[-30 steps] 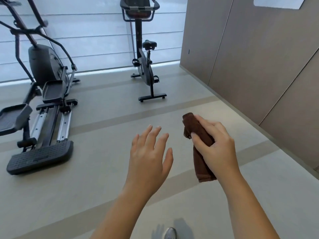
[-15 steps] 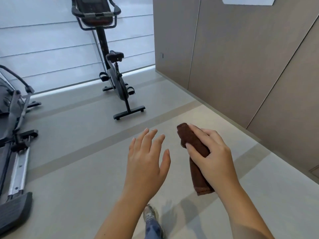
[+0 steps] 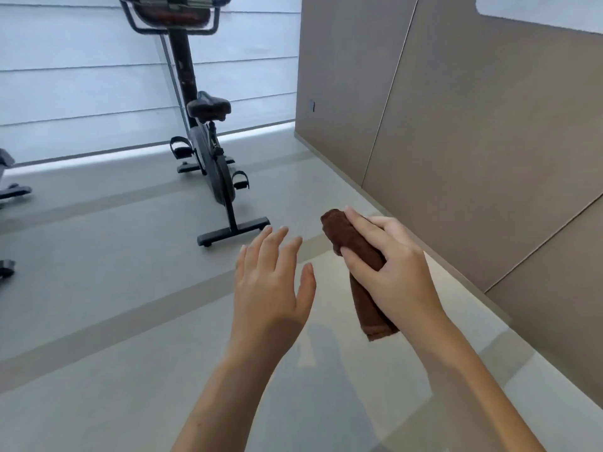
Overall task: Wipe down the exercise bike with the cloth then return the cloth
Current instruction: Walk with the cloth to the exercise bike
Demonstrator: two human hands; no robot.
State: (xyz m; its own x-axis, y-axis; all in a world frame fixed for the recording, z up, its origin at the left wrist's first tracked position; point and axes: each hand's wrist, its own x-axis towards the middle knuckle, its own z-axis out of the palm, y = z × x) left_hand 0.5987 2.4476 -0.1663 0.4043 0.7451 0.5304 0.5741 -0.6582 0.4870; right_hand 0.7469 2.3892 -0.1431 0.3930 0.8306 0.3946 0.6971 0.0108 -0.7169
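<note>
A black exercise bike (image 3: 208, 148) stands on the grey floor ahead and to the left, its saddle facing me and its handlebars cut off by the top edge. My right hand (image 3: 396, 272) is shut on a rolled dark brown cloth (image 3: 346, 236), which sticks out above and below my fingers. My left hand (image 3: 272, 282) hovers beside it with fingers spread and nothing in it. Both hands are well short of the bike.
A brown panelled wall (image 3: 456, 125) runs along the right side. A pale blind (image 3: 81, 86) covers the window behind the bike. Parts of another black machine (image 3: 9, 190) show at the left edge. Grey striped floor (image 3: 114, 288) lies between me and the bike.
The view has moved forward and turned; the bike looks larger and nearer, and the elliptical machine has slid almost out of view at left. My hands keep the same pose and grip.
</note>
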